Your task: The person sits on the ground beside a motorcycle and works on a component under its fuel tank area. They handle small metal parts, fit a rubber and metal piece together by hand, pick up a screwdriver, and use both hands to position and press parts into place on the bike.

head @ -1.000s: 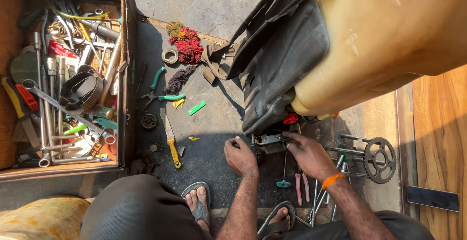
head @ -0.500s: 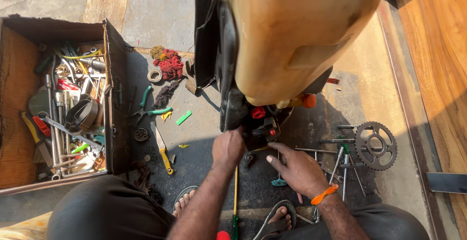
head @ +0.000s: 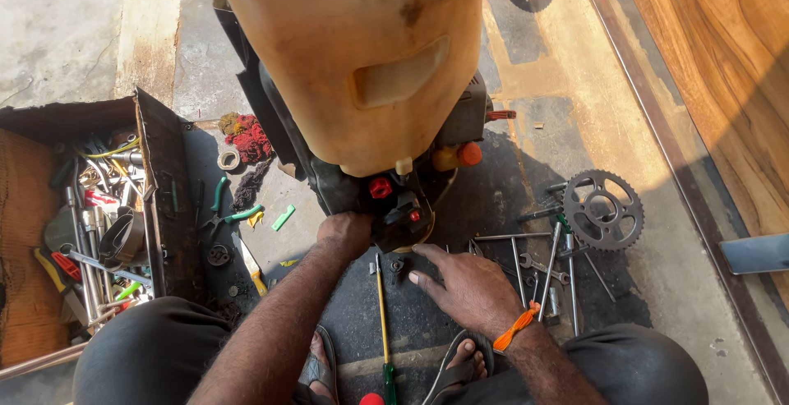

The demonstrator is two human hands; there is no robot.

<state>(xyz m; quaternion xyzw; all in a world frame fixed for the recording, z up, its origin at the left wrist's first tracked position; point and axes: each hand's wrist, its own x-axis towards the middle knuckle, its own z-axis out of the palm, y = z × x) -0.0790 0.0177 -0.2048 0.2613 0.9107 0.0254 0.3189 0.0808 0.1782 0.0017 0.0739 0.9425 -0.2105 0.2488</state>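
Observation:
A big orange-yellow plastic tank with a black engine part under it stands on the ground in front of me. My left hand is closed against the lower left edge of the black part; whether it grips it is unclear. My right hand lies flat, fingers spread, on the dark ground just below the part, holding nothing. A long yellow-shafted screwdriver with a green handle lies between my arms. An orange band is on my right wrist.
An open box of tools stands at the left. A toothed sprocket, spanners and rods lie at the right. Pliers, a red rag and a tape roll lie left of the tank. A wooden panel runs along the right.
The view has swung so the tank now fills the top centre. My left hand has moved up to the black part; my right hand has dropped flat onto the ground.

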